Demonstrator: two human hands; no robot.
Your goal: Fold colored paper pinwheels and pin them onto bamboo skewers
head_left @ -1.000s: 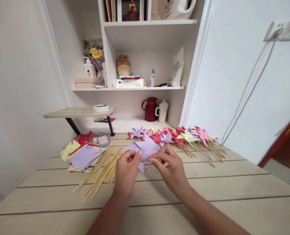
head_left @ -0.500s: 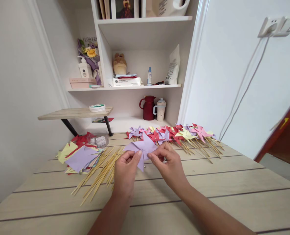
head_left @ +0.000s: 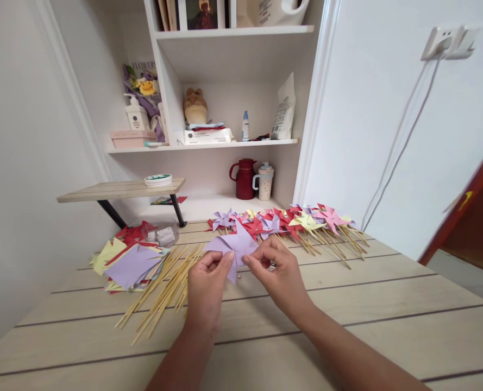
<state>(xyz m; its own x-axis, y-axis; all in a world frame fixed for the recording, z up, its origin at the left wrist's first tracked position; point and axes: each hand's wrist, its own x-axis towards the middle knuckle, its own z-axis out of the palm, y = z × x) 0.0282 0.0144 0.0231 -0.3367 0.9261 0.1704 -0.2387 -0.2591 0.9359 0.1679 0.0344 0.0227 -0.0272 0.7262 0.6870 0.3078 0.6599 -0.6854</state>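
Left hand (head_left: 206, 285), right hand (head_left: 281, 274), pinching purple pinwheel (head_left: 238, 243); sticks (head_left: 168, 285) nearby

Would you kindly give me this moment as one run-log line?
left hand: holds purple paper pinwheel | right hand: at pinwheel's right side | loose sticks: on table, left | stick-mounted pinwheels: behind, right

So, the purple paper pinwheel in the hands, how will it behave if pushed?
The purple pinwheel looks like thin paper, so probably light and rather floppy. Its pointed blades stick out unsupported, so they would likely bend easily.
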